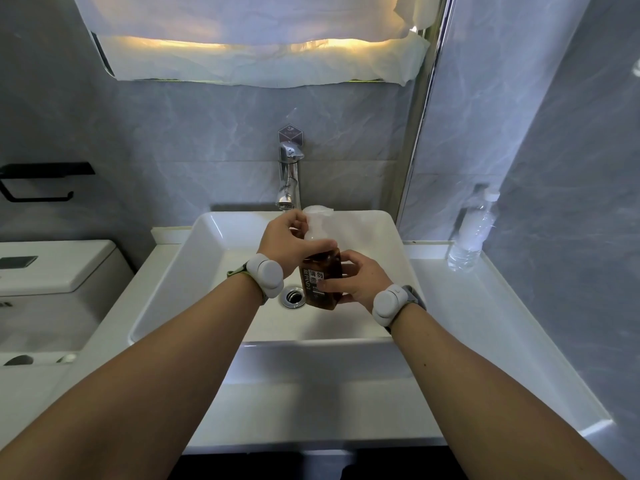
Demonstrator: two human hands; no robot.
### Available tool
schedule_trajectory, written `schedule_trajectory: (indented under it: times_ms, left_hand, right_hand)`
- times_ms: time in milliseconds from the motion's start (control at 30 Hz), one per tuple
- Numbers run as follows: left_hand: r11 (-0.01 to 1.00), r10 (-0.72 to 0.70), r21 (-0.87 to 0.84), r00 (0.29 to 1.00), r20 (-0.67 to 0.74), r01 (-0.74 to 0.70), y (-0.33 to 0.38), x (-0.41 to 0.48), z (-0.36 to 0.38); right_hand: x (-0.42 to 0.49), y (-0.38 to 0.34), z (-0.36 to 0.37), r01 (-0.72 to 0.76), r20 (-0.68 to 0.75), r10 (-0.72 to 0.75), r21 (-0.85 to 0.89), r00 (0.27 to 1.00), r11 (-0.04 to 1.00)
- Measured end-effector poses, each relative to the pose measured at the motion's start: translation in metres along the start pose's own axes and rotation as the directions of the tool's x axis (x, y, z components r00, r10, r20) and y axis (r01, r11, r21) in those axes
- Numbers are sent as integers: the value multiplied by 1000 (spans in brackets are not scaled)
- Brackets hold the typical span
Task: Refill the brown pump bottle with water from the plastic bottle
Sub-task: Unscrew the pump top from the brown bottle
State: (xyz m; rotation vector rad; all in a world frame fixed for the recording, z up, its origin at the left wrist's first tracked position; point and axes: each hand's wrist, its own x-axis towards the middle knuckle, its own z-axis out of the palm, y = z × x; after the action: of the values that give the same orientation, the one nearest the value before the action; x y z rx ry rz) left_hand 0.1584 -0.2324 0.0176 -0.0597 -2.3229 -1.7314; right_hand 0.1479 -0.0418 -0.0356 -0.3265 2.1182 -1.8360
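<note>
Forearms extended — left hand (284, 242) above, right hand (358, 280) below, both curled round the brown pump bottle (320, 263).

Dim, soft-focus view; warm glow above, edges warped.

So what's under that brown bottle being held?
The white sink lies below the brown pump bottle, its drain just beside. The spot directly beneath is hidden by the bottle and the right hand.
</note>
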Motion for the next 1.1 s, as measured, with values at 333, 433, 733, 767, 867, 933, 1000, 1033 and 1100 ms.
schedule_trajectory:
  times_ms: [333, 433, 733, 767, 867, 933, 1000, 1033, 1100]
  left_hand:
    - [998, -5, -68, 998, -63, 1, 13, 10, -25]
    - [991, 0, -135, 995, -97, -13, 17, 11, -37]
    - [962, 11, -262, 973, -230, -73, 31, 27, -96]
    - [964, 5, -259, 972, -233, -67, 30, 28, -103]
    - [968, -51, -251, 973, -226, -8, 22, 32, -124]
    - [973, -121, -220, 963, -241, 67, 12, 32, -134]
    - [975, -194, -164, 943, -270, 153, 2, 32, -138]
    - [972, -223, -135, 937, -269, 193, -4, 31, -139]
    - [960, -281, -56, 927, -250, 276, -18, 28, -137]
  right_hand:
    - [1, 2, -2, -19, -4, 19, 20, 1000, 1000]
    - [1, 3, -1, -15, -1, 15, 26, 1000, 1000]
    - [2, 5, -2, -14, -2, 14, 33, 1000, 999]
    - [3, 5, -2, -14, -4, 15, 37, 1000, 999]
    - [3, 6, -3, -10, -6, 11, 44, 1000, 999]
    - [3, 5, -2, -6, -6, 7, 54, 1000, 999]
    - [5, 6, -1, -7, -6, 7, 59, 1000, 998]
    - [6, 6, -1, -7, -6, 8, 59, 1000, 998]
    - [5, 7, -3, -4, -4, 4, 59, 1000, 998]
